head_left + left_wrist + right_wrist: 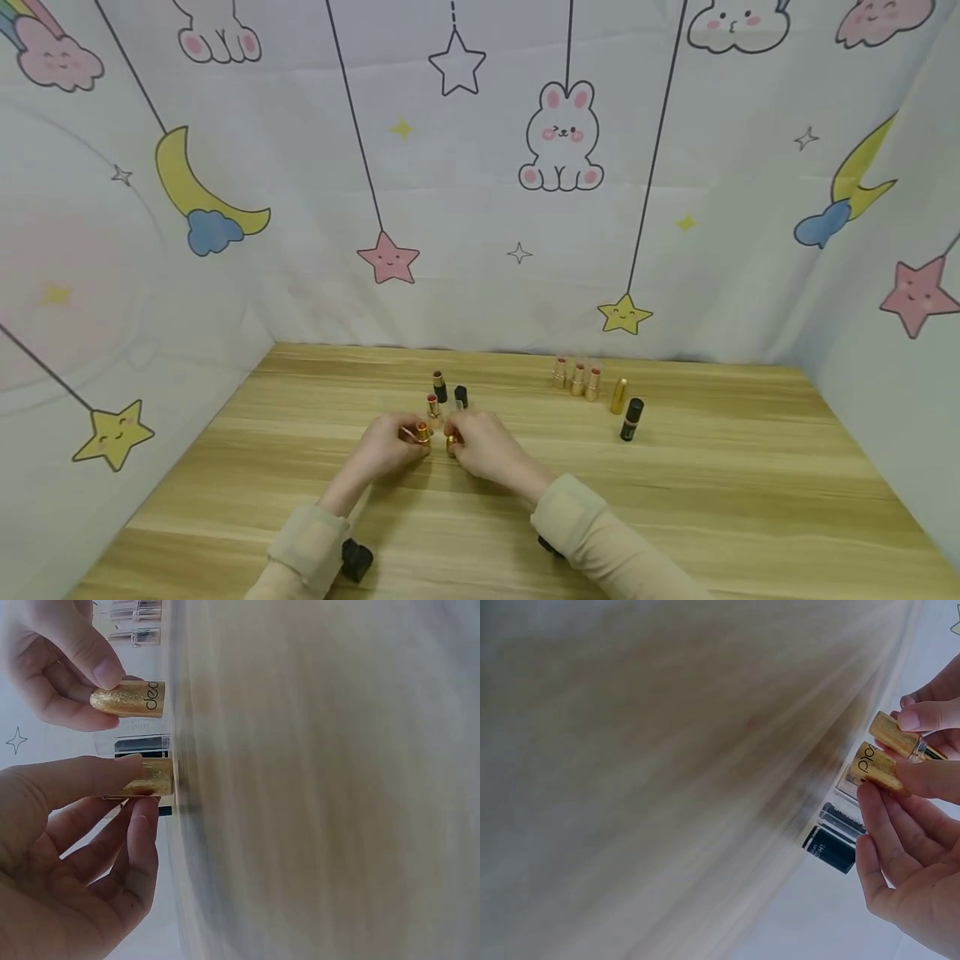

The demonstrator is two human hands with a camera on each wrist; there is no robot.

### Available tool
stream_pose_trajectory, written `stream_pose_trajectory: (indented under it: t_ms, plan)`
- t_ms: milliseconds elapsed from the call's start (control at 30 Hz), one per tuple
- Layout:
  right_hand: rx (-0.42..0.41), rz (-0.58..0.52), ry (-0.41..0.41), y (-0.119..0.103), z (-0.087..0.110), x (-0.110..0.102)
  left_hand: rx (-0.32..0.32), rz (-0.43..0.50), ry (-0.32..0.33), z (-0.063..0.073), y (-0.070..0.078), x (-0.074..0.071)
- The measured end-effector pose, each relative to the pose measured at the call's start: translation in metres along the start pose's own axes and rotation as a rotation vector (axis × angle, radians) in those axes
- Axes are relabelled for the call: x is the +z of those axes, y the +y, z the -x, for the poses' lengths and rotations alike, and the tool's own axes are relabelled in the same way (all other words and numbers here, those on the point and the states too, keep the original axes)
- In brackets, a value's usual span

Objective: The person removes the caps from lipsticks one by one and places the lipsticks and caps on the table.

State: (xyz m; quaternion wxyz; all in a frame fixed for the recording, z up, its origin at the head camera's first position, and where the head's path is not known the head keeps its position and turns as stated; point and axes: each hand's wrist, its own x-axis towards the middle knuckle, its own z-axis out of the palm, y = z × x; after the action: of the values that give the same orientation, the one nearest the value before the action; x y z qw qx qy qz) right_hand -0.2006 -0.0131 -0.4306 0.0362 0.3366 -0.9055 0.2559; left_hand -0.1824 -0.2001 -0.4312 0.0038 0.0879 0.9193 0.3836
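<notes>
My left hand [384,448] pinches the gold base of an uncapped lipstick [423,437] low at the tabletop, between thumb and fingers. In the left wrist view its base [157,778] stands upright at the wood. Just to the right, my right hand [486,447] pinches a rounded gold lipstick cap [452,445] with black lettering; in the right wrist view this cap [876,768] sits close beside the base. Behind the hands stand an uncapped pink-gold lipstick [432,407], an uncapped black lipstick [439,388] and a black cap [461,397].
Farther right on the wooden table [712,483] stand three lipsticks [577,381] in pink-gold and clear casings, a gold bullet-shaped lipstick [618,397] and a black lipstick [632,420]. A white patterned curtain [465,308] closes off the back and sides.
</notes>
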Motion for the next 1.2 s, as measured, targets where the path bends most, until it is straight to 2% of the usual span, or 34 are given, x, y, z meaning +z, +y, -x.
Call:
stream_pose_trajectory:
  t_ms: [167,400,700,1033,1200]
  plan:
    - [-0.004,-0.001,-0.009,-0.001,-0.002,0.000,-0.013,0.019,-0.013,0.000,-0.002,0.000]
    - [-0.034,0.011,-0.008,-0.001,-0.004,0.001,0.002,0.009,-0.027,0.000,-0.002,0.002]
    - [-0.060,0.045,-0.016,0.000,-0.003,0.001,-0.010,-0.001,-0.014,0.000,-0.001,0.003]
    - [0.001,0.076,-0.055,-0.005,0.002,-0.008,-0.092,0.028,0.018,0.001,0.006,0.003]
    - [0.063,0.036,-0.071,-0.007,0.007,-0.017,-0.087,0.024,0.034,0.005,0.009,0.002]
